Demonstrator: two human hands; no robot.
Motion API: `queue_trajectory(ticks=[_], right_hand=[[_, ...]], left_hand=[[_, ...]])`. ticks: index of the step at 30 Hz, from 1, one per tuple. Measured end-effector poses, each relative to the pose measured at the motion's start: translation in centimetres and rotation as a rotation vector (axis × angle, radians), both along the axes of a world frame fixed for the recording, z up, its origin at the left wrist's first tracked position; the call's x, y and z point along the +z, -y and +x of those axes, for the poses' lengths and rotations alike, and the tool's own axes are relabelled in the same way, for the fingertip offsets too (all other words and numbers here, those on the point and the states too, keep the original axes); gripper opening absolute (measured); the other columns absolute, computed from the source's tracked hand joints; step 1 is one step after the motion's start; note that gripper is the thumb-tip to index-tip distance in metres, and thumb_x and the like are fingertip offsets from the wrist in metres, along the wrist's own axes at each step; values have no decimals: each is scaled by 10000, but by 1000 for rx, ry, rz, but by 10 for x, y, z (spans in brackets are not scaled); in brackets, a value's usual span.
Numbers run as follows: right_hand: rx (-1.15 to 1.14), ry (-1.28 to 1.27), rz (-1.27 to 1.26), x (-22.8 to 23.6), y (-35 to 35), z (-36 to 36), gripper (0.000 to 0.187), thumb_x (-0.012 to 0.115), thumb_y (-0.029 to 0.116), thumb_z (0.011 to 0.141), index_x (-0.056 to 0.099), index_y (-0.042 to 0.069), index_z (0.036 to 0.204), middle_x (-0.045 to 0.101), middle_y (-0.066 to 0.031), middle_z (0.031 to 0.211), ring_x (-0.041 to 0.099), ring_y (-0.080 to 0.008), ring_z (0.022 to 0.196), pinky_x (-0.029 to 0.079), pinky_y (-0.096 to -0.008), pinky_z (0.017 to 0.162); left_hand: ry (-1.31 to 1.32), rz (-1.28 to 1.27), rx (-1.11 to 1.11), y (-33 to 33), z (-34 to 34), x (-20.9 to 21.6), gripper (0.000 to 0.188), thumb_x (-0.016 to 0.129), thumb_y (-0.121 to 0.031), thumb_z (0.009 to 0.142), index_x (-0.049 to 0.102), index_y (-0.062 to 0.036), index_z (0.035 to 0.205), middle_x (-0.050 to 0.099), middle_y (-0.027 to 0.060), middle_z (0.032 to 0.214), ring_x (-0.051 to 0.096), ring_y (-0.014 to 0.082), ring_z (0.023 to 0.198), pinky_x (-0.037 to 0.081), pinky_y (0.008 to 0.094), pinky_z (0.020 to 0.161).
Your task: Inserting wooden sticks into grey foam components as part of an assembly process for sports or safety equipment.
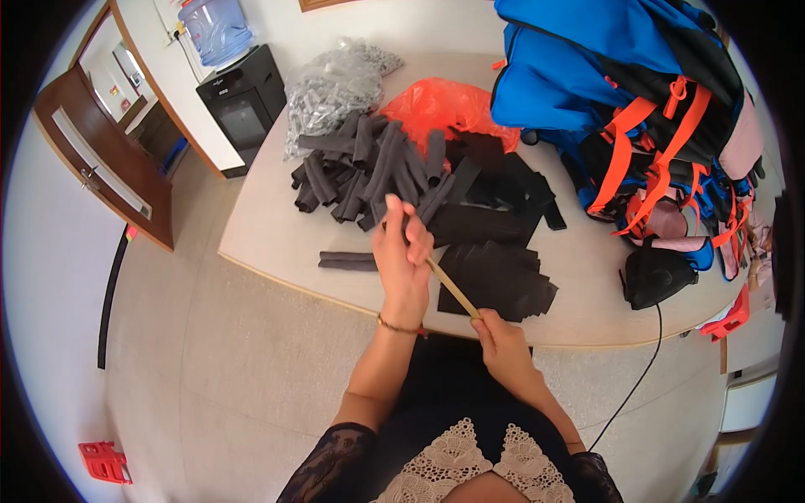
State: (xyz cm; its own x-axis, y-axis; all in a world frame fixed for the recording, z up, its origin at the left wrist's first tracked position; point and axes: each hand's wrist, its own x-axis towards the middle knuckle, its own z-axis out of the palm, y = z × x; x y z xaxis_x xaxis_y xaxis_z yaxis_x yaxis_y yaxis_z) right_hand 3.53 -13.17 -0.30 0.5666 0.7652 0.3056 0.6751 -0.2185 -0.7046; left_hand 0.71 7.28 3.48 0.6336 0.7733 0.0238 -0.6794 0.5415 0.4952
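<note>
A slim wooden stick runs slantwise between my two hands above the near table edge. My right hand is closed around its lower end. Curled around the upper end is my left hand, with a bit of dark fabric showing between its fingers; most of that piece is hidden. Just beyond lies a heap of dark grey fabric tubes. A few more tubes rest left of my left wrist. Flat black fabric pieces are stacked to the right of the stick.
Blue and black bags with orange straps crowd the table's right side, near a black pouch-like object and a cable. Behind the tubes sit a clear plastic bag and a red plastic bag. A water dispenser stands beyond the table.
</note>
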Motion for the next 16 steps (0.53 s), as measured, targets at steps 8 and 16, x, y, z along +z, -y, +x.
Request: queue_trajectory(ticks=[8, 16], right_hand=[[80, -300, -215, 36, 28, 2, 154, 527, 159, 956, 561, 20, 1015, 554, -149, 650, 567, -305, 573, 428, -357, 549], [-2, -231, -59, 5, -5, 7, 139, 526, 151, 957, 604, 37, 955, 524, -45, 570, 496, -163, 478, 382, -282, 474]], left_hand=[[-23, -204, -137, -2, 0, 12, 296, 539, -352, 963, 555, -85, 835, 388, -20, 490, 259, 63, 329, 191, 221, 335], [-246, 68, -153, -2, 3, -9, 534, 431, -577, 930, 478, -108, 1182, 605, 130, 860, 627, 251, 717, 546, 363, 647]])
